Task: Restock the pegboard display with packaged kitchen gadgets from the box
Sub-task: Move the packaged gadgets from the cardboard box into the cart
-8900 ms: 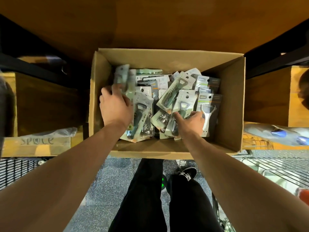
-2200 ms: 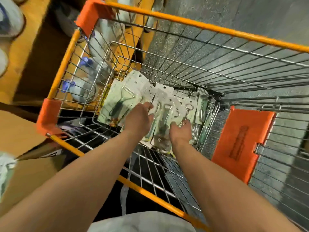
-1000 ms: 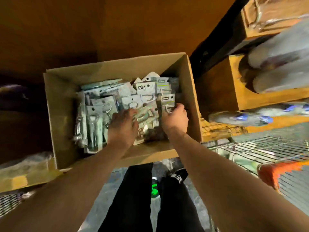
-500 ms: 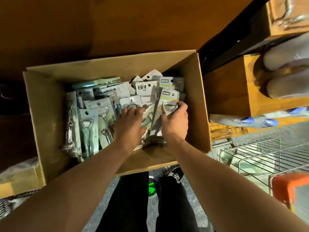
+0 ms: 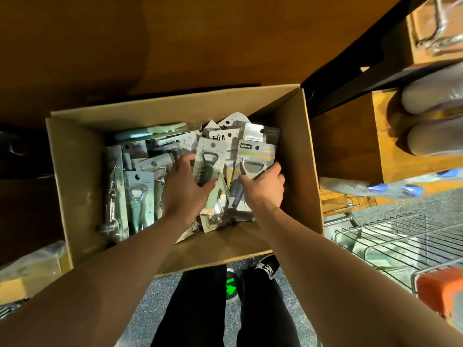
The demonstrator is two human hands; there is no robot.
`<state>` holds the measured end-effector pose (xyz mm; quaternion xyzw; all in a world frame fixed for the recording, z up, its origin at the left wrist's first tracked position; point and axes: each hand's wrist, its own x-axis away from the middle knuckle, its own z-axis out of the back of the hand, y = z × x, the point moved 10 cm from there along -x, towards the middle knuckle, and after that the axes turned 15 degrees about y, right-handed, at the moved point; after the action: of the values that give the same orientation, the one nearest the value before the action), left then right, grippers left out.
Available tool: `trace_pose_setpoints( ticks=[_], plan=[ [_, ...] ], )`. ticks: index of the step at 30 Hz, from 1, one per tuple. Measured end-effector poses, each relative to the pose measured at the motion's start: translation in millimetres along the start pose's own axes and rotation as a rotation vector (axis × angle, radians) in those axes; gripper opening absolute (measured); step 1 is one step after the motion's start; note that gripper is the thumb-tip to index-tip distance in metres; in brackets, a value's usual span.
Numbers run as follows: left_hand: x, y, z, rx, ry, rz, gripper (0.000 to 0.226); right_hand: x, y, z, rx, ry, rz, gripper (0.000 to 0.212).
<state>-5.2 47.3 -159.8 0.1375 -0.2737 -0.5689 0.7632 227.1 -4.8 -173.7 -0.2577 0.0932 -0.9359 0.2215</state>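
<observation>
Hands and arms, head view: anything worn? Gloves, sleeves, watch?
The left hand and the right hand are bare: no gloves, no rings seen. The left forearm and the right forearm are bare to the frame edge: no sleeve, watch or band in view. Lower down, black trousers and a black shoe with white markings.

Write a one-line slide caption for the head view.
Left hand grips a bottle-opener pack and right hand a grey peeler pack inside the open cardboard box.
</observation>
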Motion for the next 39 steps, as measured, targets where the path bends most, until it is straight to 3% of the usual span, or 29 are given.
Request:
trace_pose_setpoints(
  ticks=[6, 10, 12, 23, 31, 35, 39],
  plan=[
    [3, 3, 2, 0.041, -0.003, 0.018, 0.073, 1, 2, 0, -0.054, -0.002, -0.054, 0.097],
    [9, 7, 6, 0.055, -0.006, 0.026, 0.075, 7, -1, 5, -0.241, -0.015, -0.032, 0.063],
    [14, 12, 12, 0.079, -0.005, 0.033, 0.072, 14, -6, 14, -0.317, -0.025, -0.021, 0.057],
    [61, 91, 52, 0.075, 0.084, -0.069, 0.062, 47, -4, 125, -0.596, 0.098, 0.14, 0.064],
    [158, 239, 52, 0.187, 0.106, -0.319, 0.053, 38, 91, 275, -0.823, 0.321, 0.06, 0.071],
    [224, 319, 23, 0.216, 0.037, -0.482, 0.05, 29, 171, 337, -0.894, 0.446, -0.063, 0.079],
    [310, 388, -42, 0.196, -0.12, -0.667, 0.054, 13, 285, 371, -0.982, 0.526, -0.274, 0.07]
  ],
)
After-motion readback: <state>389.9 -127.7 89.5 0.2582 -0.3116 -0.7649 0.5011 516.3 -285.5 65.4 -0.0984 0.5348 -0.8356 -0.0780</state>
